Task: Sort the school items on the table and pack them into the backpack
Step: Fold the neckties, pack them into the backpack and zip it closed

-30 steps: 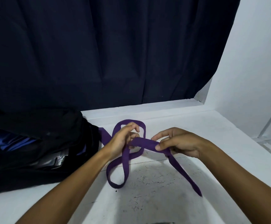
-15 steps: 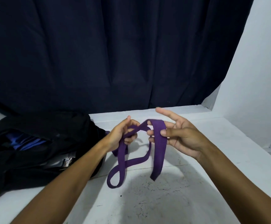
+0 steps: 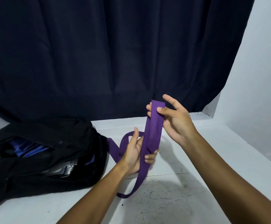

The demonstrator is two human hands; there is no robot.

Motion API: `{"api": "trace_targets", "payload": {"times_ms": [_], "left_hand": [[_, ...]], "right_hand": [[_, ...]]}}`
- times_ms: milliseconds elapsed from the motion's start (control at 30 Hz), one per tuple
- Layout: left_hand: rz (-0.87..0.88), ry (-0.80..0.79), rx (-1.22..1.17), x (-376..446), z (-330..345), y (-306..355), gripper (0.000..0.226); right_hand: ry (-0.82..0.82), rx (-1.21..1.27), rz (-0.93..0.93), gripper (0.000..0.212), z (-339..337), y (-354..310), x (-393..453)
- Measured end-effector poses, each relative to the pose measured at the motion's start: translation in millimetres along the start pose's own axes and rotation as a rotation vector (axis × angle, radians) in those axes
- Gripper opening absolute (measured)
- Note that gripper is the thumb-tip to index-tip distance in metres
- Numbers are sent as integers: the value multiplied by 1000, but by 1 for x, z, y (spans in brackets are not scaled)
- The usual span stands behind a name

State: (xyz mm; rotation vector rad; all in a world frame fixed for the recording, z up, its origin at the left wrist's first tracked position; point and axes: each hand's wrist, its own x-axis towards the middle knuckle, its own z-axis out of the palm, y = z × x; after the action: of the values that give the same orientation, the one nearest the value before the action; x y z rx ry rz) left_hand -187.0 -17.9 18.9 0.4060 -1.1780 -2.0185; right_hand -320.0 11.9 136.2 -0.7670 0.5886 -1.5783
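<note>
A purple tie [image 3: 154, 135] trails from the white table [image 3: 172, 199] through the left hand [image 3: 137, 152], which grips it, up to the right hand [image 3: 175, 122] pinching its fold, beside an open black backpack [image 3: 39, 152] whose contents stay murky.

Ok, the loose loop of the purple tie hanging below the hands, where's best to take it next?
Judging by its pose, grip the purple tie at the loop's lowest bend, near the white table, coming from the right. The backpack crowds the left, and the left hand already holds the folded middle; the right hand pinches the top.
</note>
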Motion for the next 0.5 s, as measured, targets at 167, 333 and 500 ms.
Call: {"api": "trace_targets", "payload": {"times_ms": [167, 333, 500], "left_hand": [[55, -15, -9, -1, 11, 0, 86], [114, 47, 91, -5, 20, -2, 77], [178, 187, 245, -8, 29, -1, 45]], "right_hand": [[50, -8, -62, 44, 9, 3, 3], [94, -107, -135, 38, 11, 5, 4], [130, -207, -173, 37, 14, 7, 6]]}}
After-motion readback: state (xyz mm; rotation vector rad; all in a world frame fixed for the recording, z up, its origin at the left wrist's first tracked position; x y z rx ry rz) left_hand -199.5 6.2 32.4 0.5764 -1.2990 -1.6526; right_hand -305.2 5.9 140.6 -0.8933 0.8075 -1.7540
